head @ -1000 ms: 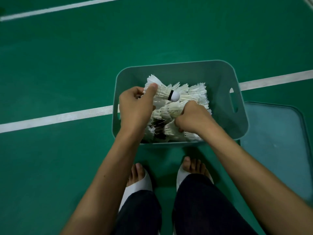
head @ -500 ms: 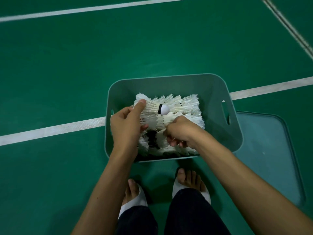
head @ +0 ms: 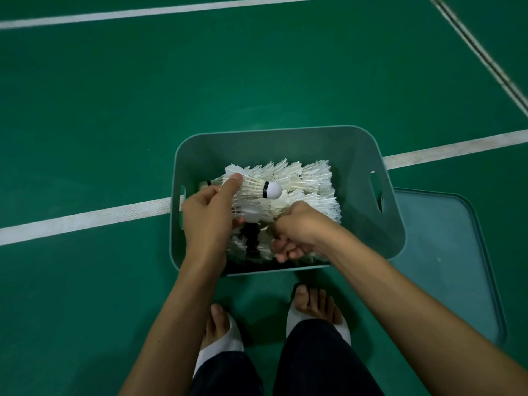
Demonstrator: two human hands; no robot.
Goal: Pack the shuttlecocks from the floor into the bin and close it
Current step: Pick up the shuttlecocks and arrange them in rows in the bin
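Bin [head: 285,144] holds shuttlecocks [head: 314,184]; left hand [head: 211,215] pinches top shuttlecock [head: 254,187]; right hand [head: 297,230] curled among them, grip unclear.

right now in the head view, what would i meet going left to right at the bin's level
white court line → left hand → held shuttlecock's cork → right hand → bin's right wall → lid on the floor

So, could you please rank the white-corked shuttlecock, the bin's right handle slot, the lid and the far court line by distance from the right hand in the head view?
1. White-corked shuttlecock, just beyond the right hand.
2. Right handle slot, in the bin wall.
3. Lid, floor at right.
4. Far court line, top.
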